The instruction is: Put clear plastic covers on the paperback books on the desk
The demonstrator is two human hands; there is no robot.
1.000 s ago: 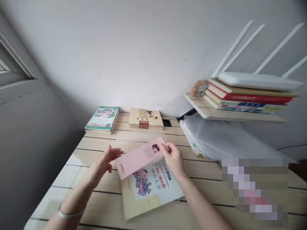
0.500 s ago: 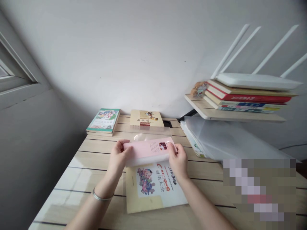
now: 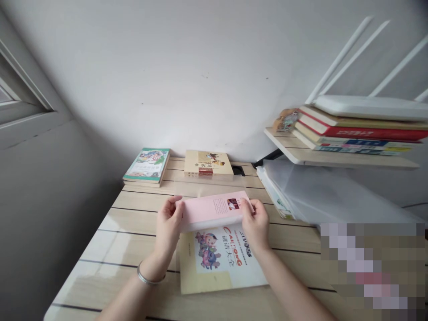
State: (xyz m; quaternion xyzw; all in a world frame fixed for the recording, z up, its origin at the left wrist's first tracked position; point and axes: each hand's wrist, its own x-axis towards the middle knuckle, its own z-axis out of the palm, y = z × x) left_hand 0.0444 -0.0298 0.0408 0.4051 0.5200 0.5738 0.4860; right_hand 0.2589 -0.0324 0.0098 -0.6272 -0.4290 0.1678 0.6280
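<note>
My left hand (image 3: 170,218) pinches the left end of a pink cover flap (image 3: 203,209) with small printed text and a photo. The flap's right end is gripped between the thumb and fingers of my right hand (image 3: 256,218). Below the flap lies an illustrated book cover (image 3: 207,267) with cartoon figures and large red letters, partly behind my right forearm. A clear plastic sheet (image 3: 214,183) stretches beyond the flap towards the wall. How flap, cover and plastic join is hidden.
Behind stand a beige book (image 3: 194,161) and a green-edged book (image 3: 147,166) on the slatted table (image 3: 117,240). To the right, a shelf (image 3: 310,154) carries stacked books (image 3: 377,133) and a white router (image 3: 374,107), with clear plastic sheets (image 3: 327,191) below.
The view has shifted slightly, so most things appear further right. Both hands keep their hold on the pink flap, with little visible movement over the table.
</note>
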